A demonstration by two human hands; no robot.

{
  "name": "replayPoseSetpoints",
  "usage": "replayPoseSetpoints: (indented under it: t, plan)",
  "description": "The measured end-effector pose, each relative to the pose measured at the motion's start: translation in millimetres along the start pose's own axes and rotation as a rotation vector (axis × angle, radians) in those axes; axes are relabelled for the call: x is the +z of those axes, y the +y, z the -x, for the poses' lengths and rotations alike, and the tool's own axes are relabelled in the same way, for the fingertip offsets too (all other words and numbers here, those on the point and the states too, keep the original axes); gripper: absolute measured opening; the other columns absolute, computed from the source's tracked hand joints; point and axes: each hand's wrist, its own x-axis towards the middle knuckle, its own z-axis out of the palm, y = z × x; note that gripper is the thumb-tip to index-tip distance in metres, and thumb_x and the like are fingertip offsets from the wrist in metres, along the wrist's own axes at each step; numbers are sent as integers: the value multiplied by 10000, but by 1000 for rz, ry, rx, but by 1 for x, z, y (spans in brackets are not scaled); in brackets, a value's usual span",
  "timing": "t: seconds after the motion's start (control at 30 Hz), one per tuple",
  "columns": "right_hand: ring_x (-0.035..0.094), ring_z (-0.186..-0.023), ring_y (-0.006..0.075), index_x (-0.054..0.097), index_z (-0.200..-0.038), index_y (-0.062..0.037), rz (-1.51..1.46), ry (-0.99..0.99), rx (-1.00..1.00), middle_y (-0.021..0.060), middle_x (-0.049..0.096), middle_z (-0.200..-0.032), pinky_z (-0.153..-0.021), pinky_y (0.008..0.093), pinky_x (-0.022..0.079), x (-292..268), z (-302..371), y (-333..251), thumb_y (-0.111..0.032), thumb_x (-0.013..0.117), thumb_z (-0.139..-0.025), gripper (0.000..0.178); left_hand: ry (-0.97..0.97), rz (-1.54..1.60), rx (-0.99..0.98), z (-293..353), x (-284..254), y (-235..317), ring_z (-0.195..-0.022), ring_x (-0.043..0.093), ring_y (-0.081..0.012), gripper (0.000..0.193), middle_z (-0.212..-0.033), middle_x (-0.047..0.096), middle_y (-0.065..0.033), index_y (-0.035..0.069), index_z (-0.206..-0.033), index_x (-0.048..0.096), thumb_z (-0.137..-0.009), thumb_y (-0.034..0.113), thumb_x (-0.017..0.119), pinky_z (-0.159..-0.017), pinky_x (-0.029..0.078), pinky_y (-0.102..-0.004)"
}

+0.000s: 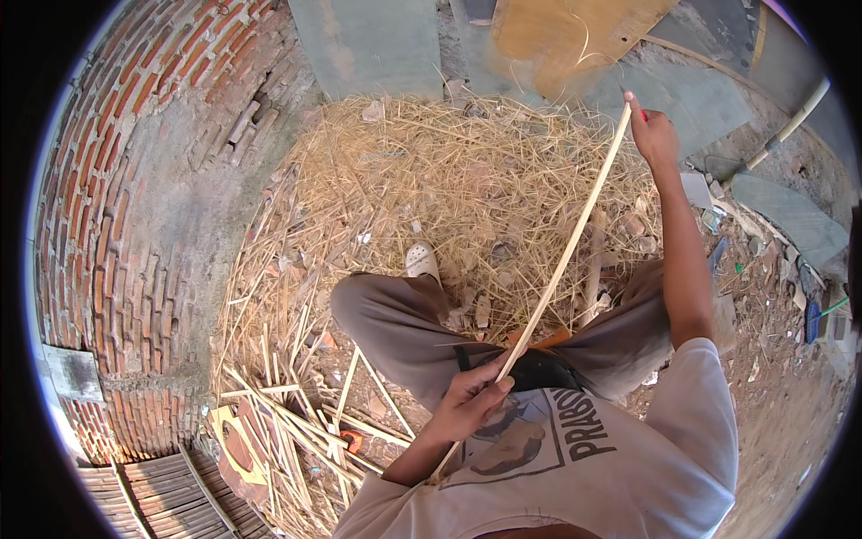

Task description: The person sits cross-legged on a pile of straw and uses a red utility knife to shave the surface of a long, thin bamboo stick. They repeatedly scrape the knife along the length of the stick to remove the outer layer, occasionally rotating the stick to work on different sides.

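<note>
Your left hand [476, 395] pinches a slim, smooth pale strip [575, 238]; your right hand [654, 136] curls round something red [644, 115] at its tip, by the wispy shavings' [530, 148] far-right corner.

Looks like a rough outdoor yard used as an informal workshop for splitting/shaving wood or bamboo, by hand. Evidence: bare dirt ground [772, 395] w/ rubble; a thick straw-like layer of shavings [467, 171] in the middle; a loose pile of cut strips [296, 440] on the near L; person seated low on the ground w/ a long pale strip [575, 238] across the lap. On L, an old brick wall [112, 260], mortar worn, part plastered; bldg's exterior, prob. Near L corner: slatted panel [162, 503], bamboo-like, w/ sun patches. Far side: grey-green sheets [368, 45] + a brown board [561, 40] laid flat, edges rough, i.e. scrap-type stuff. Far R: pale pole [795, 117].
</note>
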Motion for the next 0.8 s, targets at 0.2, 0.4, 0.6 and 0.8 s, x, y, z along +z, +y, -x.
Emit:
replayPoseSetpoints:
  t: [0.2, 0.4, 0.6, 0.8]
  plan:
    - [627, -599, 311, 680, -691, -55, -112, -136, -392, 133, 585, -549, -586, 424, 479, -2, 96, -49, -709, 529, -823, 685, 110, 110, 46, -1, -15, -1, -416, 430, -60, 414, -636, 537, -51, 37, -1439, 370, -1043, 156, 369, -419, 363, -190]
    - [567, -417, 257, 615, -553, -118, -115, -325, -1066, 70, 532, -460, -419, 375, 429, 26, 207, -66, -767, 633, -683, 662, 241, 43, 111, -9, -11, 7, -403, 457, -76, 394, -667, 575, -74, 27, -1415, 391, -1038, 136, 365, -421, 390, -191]
    - [530, -411, 252, 536, -512, -95, -142, -274, -1123, 52, 487, -460, -445, 375, 430, 31, 208, -68, -703, 724, -625, 646, 290, -75, 116, -8, -8, 6, -417, 414, -35, 384, -629, 519, -17, 36, -1402, 415, -1044, 170, 377, -413, 343, -182]
    - [532, -411, 242, 530, -506, -89, -90, -130, -1120, 47, 476, -450, -433, 373, 427, 36, 191, -73, -713, 700, -649, 661, 331, -105, 92, -12, -4, 14, -407, 395, -37, 371, -603, 501, -9, 33, -1374, 452, -1043, 182, 374, -397, 317, -183]
